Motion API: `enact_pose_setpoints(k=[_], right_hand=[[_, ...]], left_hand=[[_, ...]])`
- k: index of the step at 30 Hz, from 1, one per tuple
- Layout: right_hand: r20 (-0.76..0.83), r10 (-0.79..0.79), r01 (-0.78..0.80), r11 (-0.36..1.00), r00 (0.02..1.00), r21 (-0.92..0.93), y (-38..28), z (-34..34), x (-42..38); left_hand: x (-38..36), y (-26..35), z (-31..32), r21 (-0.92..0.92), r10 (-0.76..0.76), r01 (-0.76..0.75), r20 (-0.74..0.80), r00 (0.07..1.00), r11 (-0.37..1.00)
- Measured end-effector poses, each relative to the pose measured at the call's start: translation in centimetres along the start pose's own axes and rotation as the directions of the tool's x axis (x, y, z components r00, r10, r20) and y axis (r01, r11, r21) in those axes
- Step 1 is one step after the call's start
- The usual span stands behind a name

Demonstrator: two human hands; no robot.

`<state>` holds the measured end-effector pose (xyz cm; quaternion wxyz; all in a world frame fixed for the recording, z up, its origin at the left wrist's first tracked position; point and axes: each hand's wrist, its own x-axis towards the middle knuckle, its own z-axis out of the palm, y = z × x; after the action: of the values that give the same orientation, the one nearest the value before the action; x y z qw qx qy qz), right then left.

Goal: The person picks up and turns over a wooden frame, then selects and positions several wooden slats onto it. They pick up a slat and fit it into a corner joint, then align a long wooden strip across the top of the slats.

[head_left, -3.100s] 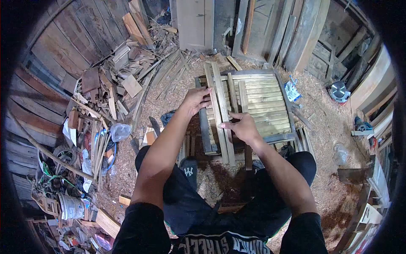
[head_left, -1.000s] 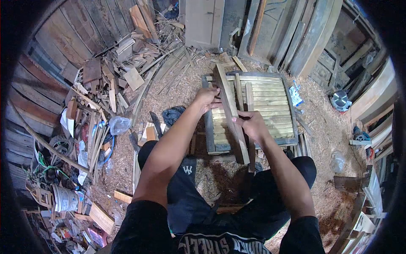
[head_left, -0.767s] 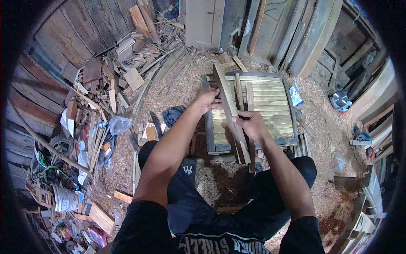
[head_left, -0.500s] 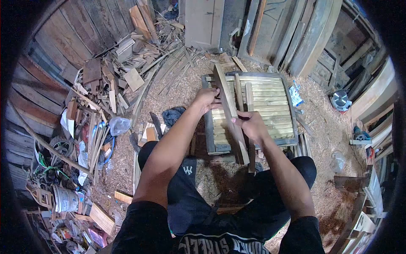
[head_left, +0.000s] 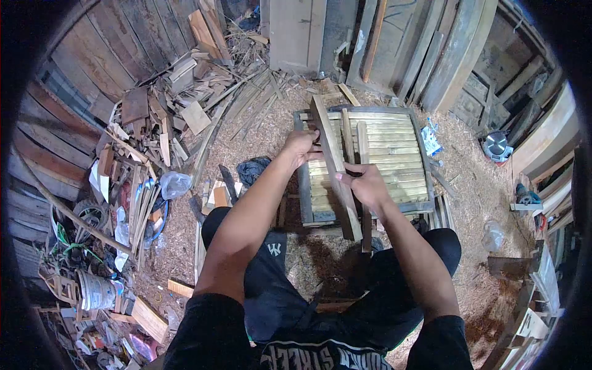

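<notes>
A shavings-strewn floor [head_left: 475, 206] spreads around the seated person, and on it, between and beyond the knees, lies a slatted panel [head_left: 398, 163] with a dark frame. Above the panel's left part is the long wooden piece [head_left: 330, 140], its length slanting from the far edge toward the person; it looks raised, though whether its far end touches the panel cannot be told. Just to its right, two narrower strips [head_left: 362, 148] lie lengthwise over the slats, one reaching past the near edge. The left hand [head_left: 302, 147] pinches the piece from its left side, thumb near the edge, fingers toward the underside; the right hand [head_left: 366, 183] pinches it farther down from the right, thumb against the wood. The step in hand seems to be holding and aligning or checking this piece; any next move would call for both hands to act together, keeping it from twisting or knocking the strips.
</notes>
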<state>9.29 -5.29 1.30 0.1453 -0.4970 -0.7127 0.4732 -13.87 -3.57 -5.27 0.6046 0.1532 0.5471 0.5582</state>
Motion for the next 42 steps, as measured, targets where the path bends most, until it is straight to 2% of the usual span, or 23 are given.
enact_pose_setpoints(k=[3, 5, 20, 29, 33, 36, 39, 42], right_hand=[[-0.019, 0.036, -0.036, 0.999, 0.999, 0.025, 0.0, 0.1, -0.1], [-0.008, 0.018, -0.017, 0.994, 1.0, 0.107, 0.6, 0.4, 0.2], [0.01, -0.009, 0.007, 0.989, 1.0, 0.148, 2.9, 1.0, 1.4], [-0.004, 0.017, -0.017, 0.999, 1.0, 0.029, 1.1, 0.4, 0.6], [-0.001, -0.008, 0.008, 0.998, 1.0, 0.066, 1.6, 0.6, 0.9], [0.012, 0.035, -0.035, 0.997, 0.999, 0.062, 0.9, 0.5, 0.5], [-0.027, -0.007, 0.008, 0.999, 1.0, 0.037, 1.7, 0.8, 0.9], [-0.008, 0.013, -0.012, 0.995, 1.0, 0.094, 1.6, 0.8, 0.9]], left_hand=[[0.0, -0.1, 0.1, -0.012, 0.007, -0.007, -0.013, 1.0, 1.0], [-0.2, -0.1, 0.2, -0.018, 0.019, -0.019, -0.022, 1.0, 1.0], [-0.3, 0.0, 0.2, -0.013, 0.012, -0.012, -0.011, 1.0, 1.0], [-0.1, -0.2, 0.2, -0.001, 0.038, -0.038, -0.008, 0.999, 0.999], [-0.2, -0.3, 0.3, 0.024, 0.071, -0.07, -0.033, 0.997, 0.997], [-0.5, 0.0, 0.3, 0.076, 0.069, -0.067, -0.021, 0.997, 0.995], [-0.9, 0.1, 0.6, 0.11, 0.076, -0.073, -0.025, 0.997, 0.991], [-0.7, 0.0, 0.6, 0.11, 0.078, -0.073, -0.037, 0.996, 0.991]])
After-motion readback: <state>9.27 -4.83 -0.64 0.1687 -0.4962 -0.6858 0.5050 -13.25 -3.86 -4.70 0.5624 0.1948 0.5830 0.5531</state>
